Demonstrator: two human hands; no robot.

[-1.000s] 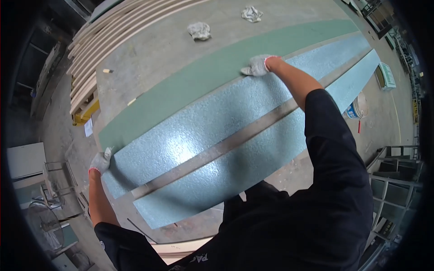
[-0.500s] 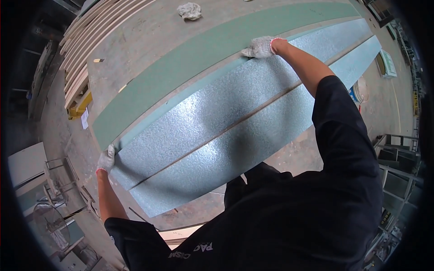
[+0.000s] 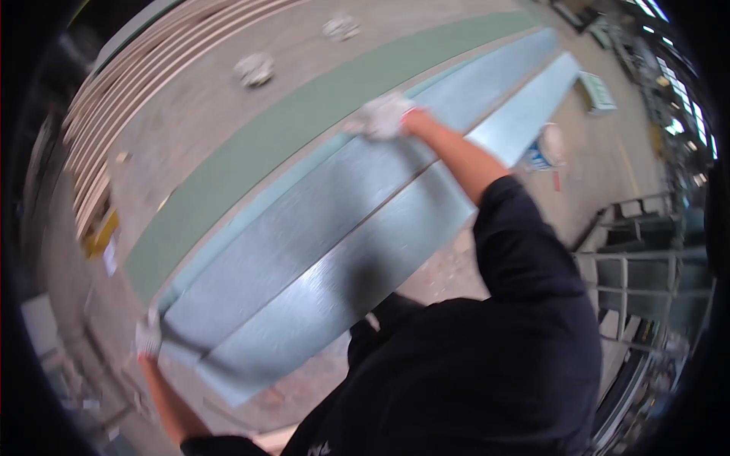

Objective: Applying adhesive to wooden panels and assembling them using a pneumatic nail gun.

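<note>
left hand (image 3: 147, 337) gripping, right hand (image 3: 382, 116) outstretched — both gloved

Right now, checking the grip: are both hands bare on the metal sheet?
No, the left hand and right hand both wear white gloves while gripping the sheet.

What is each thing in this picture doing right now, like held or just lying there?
Metal sheet: long, shiny, held at two spots along its far edge.
Left hand: gloved, gripping the sheet's corner.
Right hand: gloved, gripping the sheet's edge.
Green board: lying flat on the floor.
Crumpled gloves: lying loose on the floor.
Pale boards: stacked flat.
</note>
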